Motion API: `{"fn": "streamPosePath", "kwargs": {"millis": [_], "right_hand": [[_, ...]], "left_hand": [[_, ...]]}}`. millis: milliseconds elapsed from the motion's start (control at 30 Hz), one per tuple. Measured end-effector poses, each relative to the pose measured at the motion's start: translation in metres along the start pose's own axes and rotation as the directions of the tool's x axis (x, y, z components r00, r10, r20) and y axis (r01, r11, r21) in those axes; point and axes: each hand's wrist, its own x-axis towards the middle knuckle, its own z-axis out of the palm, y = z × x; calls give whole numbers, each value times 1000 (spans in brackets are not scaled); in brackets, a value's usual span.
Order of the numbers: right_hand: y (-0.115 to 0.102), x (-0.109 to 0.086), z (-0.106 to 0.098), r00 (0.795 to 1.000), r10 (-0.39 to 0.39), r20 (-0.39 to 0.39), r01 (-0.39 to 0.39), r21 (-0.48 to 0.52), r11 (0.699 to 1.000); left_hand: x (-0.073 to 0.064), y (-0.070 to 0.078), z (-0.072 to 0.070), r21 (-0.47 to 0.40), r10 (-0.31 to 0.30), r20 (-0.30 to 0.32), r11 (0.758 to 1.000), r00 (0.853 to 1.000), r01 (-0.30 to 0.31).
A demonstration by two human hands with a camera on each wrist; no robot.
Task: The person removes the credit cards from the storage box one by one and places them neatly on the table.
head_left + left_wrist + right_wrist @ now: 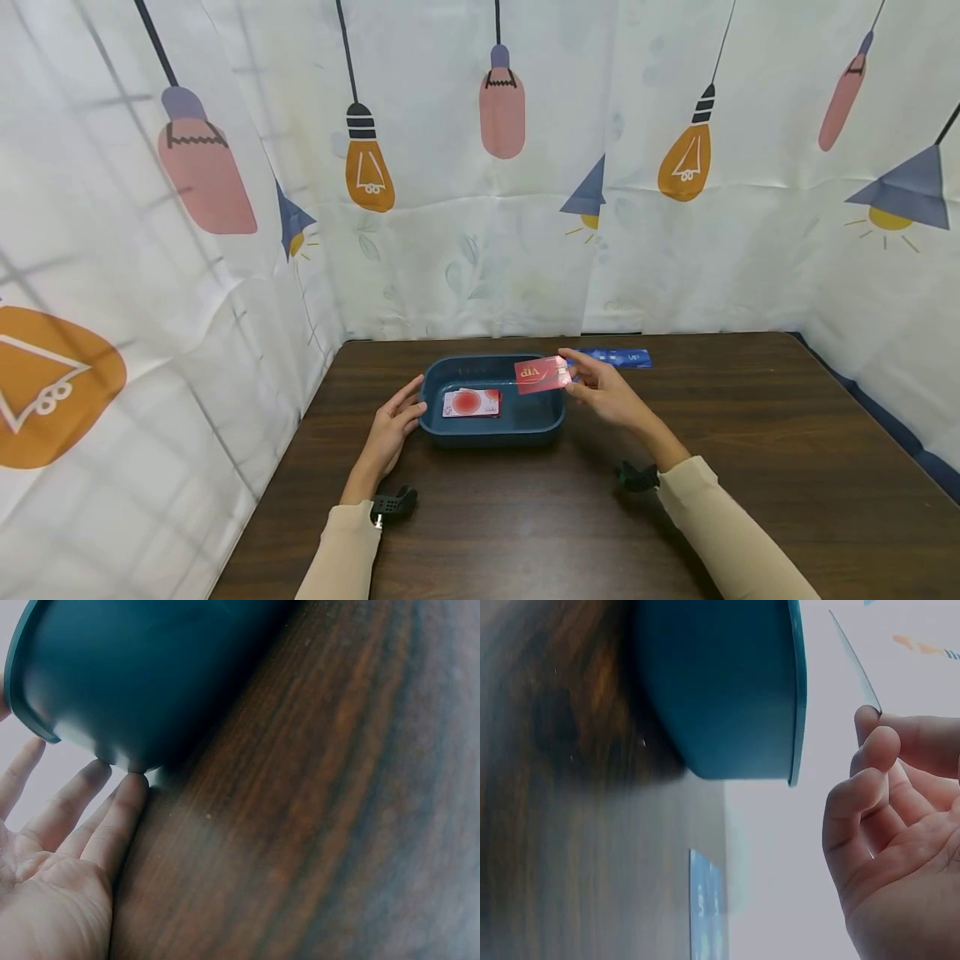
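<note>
Bracing the blue tray (491, 437) at its end with the left hand (390, 429), fairly straight-fingered.
Best to skirt the stacked cards (471, 404) and lower the red card (540, 376) level from above the tray's right side, pinched in the right hand (606, 393). Hard to count, partly behind that hand: blue card or cards (626, 358).

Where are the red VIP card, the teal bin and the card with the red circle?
Red VIP card (540, 376): head view, middle of its face.
Teal bin (142, 675): left wrist view, outer wall.
Card with the red circle (467, 404): head view, on the printed circle.
</note>
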Motion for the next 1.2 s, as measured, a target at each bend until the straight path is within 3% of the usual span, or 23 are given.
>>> {"fn": "streamPosePath", "kwargs": {"millis": [1200], "right_hand": [[33, -12, -55, 995, 36, -88, -40, -47, 998]], "left_hand": [[1, -2, -1, 7, -1, 2, 1000, 1000, 1]]}}
